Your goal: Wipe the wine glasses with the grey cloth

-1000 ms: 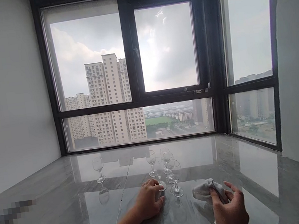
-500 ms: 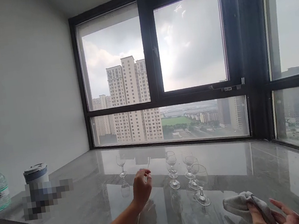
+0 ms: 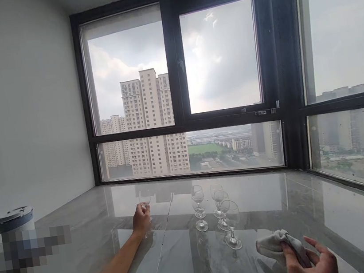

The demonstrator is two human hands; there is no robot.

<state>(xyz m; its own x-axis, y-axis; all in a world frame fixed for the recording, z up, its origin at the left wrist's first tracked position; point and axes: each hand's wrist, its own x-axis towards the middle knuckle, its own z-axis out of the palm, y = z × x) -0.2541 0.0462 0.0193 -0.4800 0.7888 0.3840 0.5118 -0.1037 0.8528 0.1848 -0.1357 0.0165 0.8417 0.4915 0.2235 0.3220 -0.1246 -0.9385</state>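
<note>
My left hand (image 3: 141, 219) reaches far across the glossy grey counter, its fingers closed around the stem of a small stemmed glass (image 3: 145, 197). The bowl shows above the fingers; the base is mostly hidden. At the lower right, my right hand (image 3: 310, 256) grips a crumpled grey cloth (image 3: 277, 245) between thumb and fingers, with the index finger raised. Between the hands, several more stemmed glasses stand upright in two rows, among them a front glass (image 3: 231, 219) on the right and another glass (image 3: 200, 212) on the left.
A lidded cup (image 3: 14, 219) stands on the left of the counter (image 3: 91, 238), beside a blurred-out patch. Dark-framed windows (image 3: 184, 129) close off the back and right. A pale wall (image 3: 30, 107) rises at the left.
My left hand has moved left and closed on the stem of the lone glass. My right hand still grips the cloth. The view has turned slightly right, and the bottle has left the picture.
</note>
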